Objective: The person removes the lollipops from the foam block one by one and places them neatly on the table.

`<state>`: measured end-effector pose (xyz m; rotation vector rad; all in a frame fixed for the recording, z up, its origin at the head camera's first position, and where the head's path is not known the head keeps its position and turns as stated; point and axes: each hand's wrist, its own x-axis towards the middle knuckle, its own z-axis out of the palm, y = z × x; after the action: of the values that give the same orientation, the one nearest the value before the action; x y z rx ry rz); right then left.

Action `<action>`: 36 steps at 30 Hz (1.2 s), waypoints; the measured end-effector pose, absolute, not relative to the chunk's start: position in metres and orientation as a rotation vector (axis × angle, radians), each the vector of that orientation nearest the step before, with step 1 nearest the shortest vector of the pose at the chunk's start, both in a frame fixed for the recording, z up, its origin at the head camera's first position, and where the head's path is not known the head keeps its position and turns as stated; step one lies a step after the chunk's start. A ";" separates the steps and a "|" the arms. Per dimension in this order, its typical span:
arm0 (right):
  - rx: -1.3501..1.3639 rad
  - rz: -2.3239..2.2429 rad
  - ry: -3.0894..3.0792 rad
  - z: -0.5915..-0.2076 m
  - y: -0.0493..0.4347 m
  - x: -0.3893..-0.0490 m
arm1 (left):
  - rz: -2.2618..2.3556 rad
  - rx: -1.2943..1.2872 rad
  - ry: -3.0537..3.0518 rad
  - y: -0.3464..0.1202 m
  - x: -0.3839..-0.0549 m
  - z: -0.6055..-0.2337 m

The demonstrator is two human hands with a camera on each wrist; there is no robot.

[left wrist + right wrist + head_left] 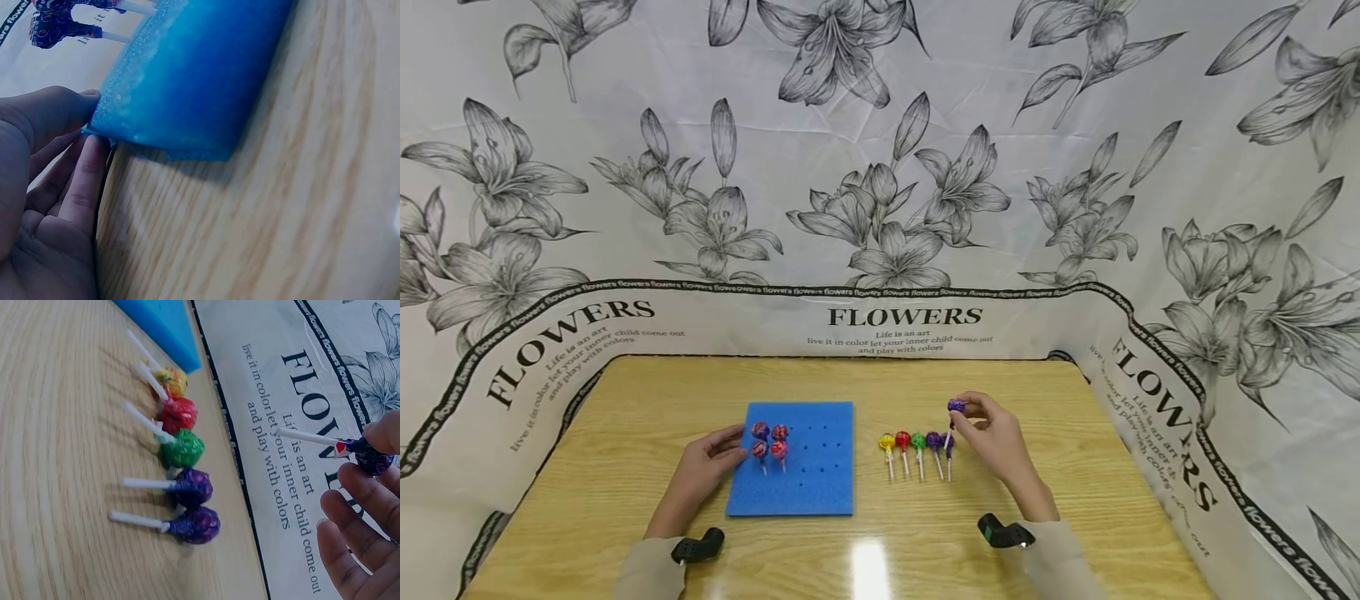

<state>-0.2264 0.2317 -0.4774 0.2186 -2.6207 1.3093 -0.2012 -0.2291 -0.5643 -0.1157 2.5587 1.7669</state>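
Note:
In the head view my left hand is at the left edge of a blue foam board, dotted with small holes. The left wrist view shows its thumb and fingertip pinching the board's edge. Several red-and-blue and pink lollipops stand in the board's left part. My right hand pinches a purple lollipop by its wrapped head, stick hanging down. Below it a row lies on the table: a yellow lollipop, a red lollipop, a green lollipop and two purple lollipops.
The light wooden table carries the board at centre left and the lollipop row right of it. A white flower-printed cloth rises behind and beside the table. Black wrist cameras sit on both wrists.

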 end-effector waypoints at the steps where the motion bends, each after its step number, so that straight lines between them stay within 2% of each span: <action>1: 0.217 1.296 -2.623 -0.478 0.234 -0.227 | 1.770 -0.118 2.558 -0.229 -0.201 -0.564; 20: 0.151 1.164 -2.758 -0.494 0.279 -0.227 | 1.735 -0.152 2.571 -0.228 -0.201 -0.562; 36: 0.184 1.178 -2.821 -0.519 0.279 -0.229 | 1.743 -0.147 2.570 -0.229 -0.201 -0.563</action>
<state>-0.2289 0.2790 -0.5194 0.1836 -2.8214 1.1776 -0.2014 -0.2289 -0.5631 -0.1471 2.5704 1.7432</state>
